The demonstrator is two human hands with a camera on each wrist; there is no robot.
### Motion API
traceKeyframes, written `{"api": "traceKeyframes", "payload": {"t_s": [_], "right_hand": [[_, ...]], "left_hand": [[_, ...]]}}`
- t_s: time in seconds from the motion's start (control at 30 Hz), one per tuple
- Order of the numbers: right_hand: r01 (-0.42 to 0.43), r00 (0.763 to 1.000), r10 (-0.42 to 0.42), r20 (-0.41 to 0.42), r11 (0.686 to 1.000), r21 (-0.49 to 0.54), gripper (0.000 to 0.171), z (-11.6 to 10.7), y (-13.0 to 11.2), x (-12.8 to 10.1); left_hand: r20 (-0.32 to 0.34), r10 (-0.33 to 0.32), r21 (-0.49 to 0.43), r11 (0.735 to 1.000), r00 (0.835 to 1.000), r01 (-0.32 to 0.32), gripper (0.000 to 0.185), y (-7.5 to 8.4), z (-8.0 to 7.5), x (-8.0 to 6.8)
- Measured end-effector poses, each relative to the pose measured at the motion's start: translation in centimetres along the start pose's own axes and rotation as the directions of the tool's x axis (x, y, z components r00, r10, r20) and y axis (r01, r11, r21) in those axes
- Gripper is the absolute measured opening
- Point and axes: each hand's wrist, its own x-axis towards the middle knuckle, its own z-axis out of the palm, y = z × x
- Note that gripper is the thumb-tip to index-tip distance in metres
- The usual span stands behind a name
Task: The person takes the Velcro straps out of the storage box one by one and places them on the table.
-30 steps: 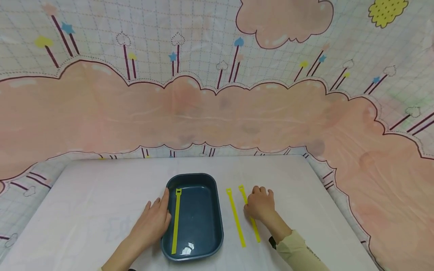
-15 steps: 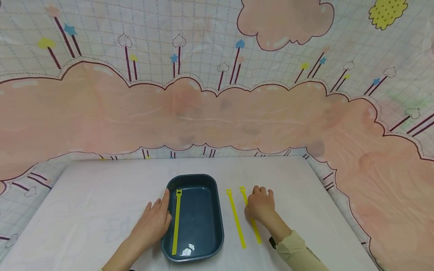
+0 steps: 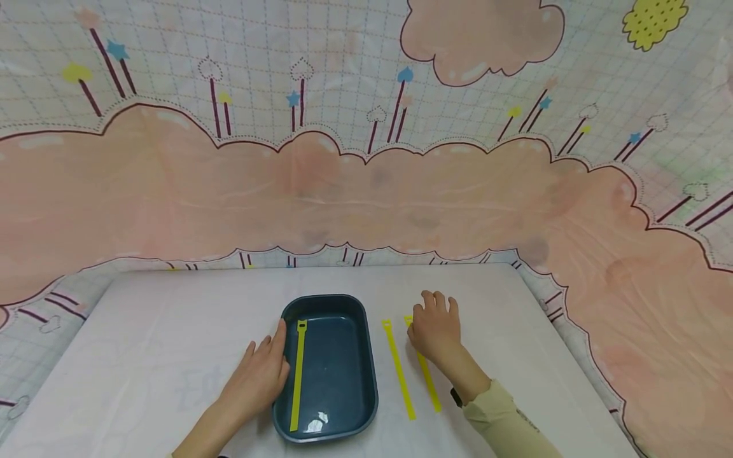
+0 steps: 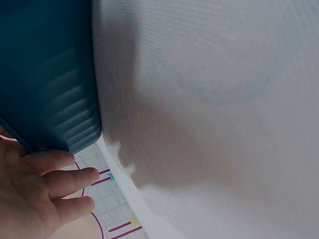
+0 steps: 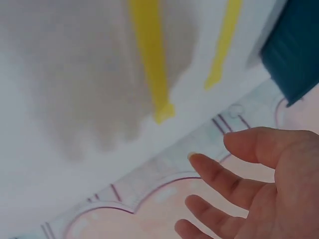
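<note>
1. Left hand (image 3: 260, 375), fingers straight, rests against the tray (image 3: 366, 381) rim; one strap (image 3: 297, 375) lies inside.
2. Right of the tray, two straps (image 3: 399, 369) lie on the table (image 3: 143, 331).
3. Right hand (image 3: 436, 329), fingers relaxed, has lifted forward off the outer strap (image 3: 428, 385), holding nothing: that strap is released.

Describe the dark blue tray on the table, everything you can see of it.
The tray is a dark blue-teal rectangular dish with rounded corners and a raised rim, glossy like plastic, ridged on one outer corner in the left wrist view. It sits flat on the white table, long side running away from the person. One yellow strap lies lengthwise along its left inside. The left hand rests against its left rim.
</note>
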Motion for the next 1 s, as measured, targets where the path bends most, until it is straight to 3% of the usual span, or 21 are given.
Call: {"api": "traceKeyframes", "payload": {"t_s": [0.33, 0.57, 1.0], "right_hand": [[0.086, 0.991, -0.098, -0.087, 0.988, -0.128, 0.029, -2.3, -3.4, 0.9], [0.156, 0.976, -0.177, -0.128, 0.975, -0.158, 0.033, -3.0, -6.4, 1.2], [0.241, 0.961, -0.261, -0.091, 0.952, -0.188, 0.037, -3.6, -11.2, 1.7]], "left_hand": [[0.002, 0.002, 0.01, 1.0, 1.0, -0.002, 0.066, 0.0, 0.2, 0.0], [0.017, -0.012, 0.007, 1.0, 1.0, 0.012, 0.066, 0.1, 0.2, -0.2], [0.019, -0.033, -0.006, 0.999, 0.999, 0.034, 0.064, 0.5, 0.2, -0.3]]}}
